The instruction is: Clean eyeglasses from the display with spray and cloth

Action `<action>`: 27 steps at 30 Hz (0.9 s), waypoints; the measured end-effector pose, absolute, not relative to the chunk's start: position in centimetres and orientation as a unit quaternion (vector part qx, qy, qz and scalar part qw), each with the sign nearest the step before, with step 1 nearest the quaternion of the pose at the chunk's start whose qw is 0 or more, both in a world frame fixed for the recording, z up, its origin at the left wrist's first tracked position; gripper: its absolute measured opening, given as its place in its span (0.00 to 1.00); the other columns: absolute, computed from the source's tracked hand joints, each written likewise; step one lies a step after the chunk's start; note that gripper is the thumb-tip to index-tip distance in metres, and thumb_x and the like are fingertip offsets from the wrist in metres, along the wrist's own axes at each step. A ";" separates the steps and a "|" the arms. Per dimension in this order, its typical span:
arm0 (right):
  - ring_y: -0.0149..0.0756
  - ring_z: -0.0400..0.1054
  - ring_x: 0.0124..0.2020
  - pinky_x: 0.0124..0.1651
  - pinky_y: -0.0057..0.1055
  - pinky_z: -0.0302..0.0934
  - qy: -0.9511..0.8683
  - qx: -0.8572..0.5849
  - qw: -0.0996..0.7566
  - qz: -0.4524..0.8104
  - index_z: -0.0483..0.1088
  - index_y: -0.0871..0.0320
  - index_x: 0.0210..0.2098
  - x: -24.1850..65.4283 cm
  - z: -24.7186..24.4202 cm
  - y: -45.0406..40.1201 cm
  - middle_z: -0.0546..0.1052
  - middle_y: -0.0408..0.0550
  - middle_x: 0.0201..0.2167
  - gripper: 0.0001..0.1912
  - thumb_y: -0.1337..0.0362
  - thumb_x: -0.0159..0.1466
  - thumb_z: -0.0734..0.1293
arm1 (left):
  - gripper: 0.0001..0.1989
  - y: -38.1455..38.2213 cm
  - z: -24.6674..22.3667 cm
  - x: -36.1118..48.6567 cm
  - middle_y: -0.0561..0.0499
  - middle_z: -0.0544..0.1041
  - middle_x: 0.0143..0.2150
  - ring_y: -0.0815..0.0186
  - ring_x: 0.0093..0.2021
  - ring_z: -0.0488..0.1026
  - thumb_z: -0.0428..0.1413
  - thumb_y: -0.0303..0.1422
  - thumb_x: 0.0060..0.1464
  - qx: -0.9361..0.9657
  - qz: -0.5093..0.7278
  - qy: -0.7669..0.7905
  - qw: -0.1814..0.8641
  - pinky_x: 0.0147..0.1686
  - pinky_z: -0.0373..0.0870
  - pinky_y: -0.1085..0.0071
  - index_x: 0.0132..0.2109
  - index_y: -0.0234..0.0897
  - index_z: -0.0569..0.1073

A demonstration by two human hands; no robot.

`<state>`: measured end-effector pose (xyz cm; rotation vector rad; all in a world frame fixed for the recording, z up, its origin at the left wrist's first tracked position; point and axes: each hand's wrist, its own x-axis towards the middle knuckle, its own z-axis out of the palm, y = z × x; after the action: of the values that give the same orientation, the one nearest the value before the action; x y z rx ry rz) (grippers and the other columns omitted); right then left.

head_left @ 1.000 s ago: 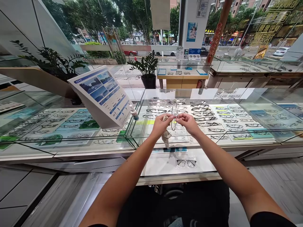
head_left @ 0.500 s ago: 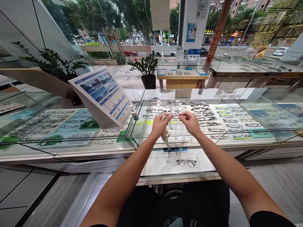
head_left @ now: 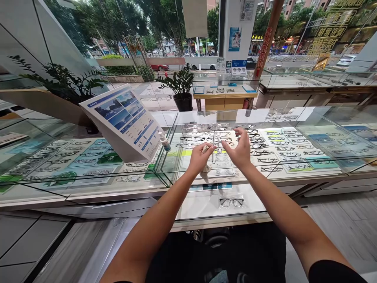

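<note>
While eyeglasses [head_left: 214,156] are held, glass counter [head_left: 197,206], plant [head_left: 182,82]

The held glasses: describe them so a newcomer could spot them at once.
Find the glass display counter, then the left hand above it, holding a beige cloth. It pinches the glasses, turned on end: the only pair held, unlike the display frames lying under the glass.

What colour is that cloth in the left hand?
The cloth is beige, seen in the head view.
</note>
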<state>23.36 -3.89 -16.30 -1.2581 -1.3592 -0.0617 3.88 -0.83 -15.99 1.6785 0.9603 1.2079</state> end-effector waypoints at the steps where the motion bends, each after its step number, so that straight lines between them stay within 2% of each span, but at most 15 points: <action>1: 0.56 0.73 0.61 0.64 0.56 0.70 -0.596 -0.540 0.594 -0.037 0.65 0.53 0.60 23.3 -16.5 -3.8 0.76 0.61 0.61 0.31 0.47 0.66 0.76 | 0.21 -0.9 -16.1 4.0 0.56 0.67 0.23 0.68 0.26 0.59 0.67 0.53 0.57 0.667 0.484 0.383 0.418 0.30 0.56 0.70 0.35 0.39 0.83; 6: 0.59 0.67 0.70 0.72 0.61 0.64 -0.622 -0.519 0.581 -0.073 0.62 0.52 0.60 23.0 -17.1 -3.6 0.73 0.64 0.64 0.31 0.48 0.67 0.76 | 0.20 -1.1 -16.4 4.3 0.56 0.70 0.25 0.68 0.26 0.60 0.69 0.52 0.56 0.658 0.495 0.379 0.422 0.30 0.57 0.70 0.35 0.39 0.82; 13: 0.59 0.66 0.71 0.72 0.62 0.64 -0.625 -0.532 0.567 -0.067 0.63 0.51 0.61 23.0 -17.0 -3.7 0.72 0.63 0.65 0.30 0.53 0.66 0.76 | 0.18 -1.3 -16.3 4.4 0.53 0.77 0.30 0.67 0.29 0.65 0.67 0.49 0.59 0.668 0.498 0.378 0.404 0.33 0.62 0.69 0.34 0.38 0.82; 27: 0.58 0.66 0.70 0.73 0.62 0.63 -0.635 -0.523 0.563 -0.076 0.64 0.53 0.63 22.9 -16.9 -3.7 0.72 0.62 0.65 0.28 0.63 0.64 0.69 | 0.16 -2.0 -16.2 4.4 0.52 0.78 0.29 0.65 0.29 0.67 0.64 0.47 0.63 0.664 0.510 0.410 0.360 0.30 0.60 0.69 0.35 0.40 0.81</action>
<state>22.89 -3.72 -16.88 -1.2306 -1.4956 -0.1780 4.40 -1.96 -16.20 1.7124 1.0576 1.3158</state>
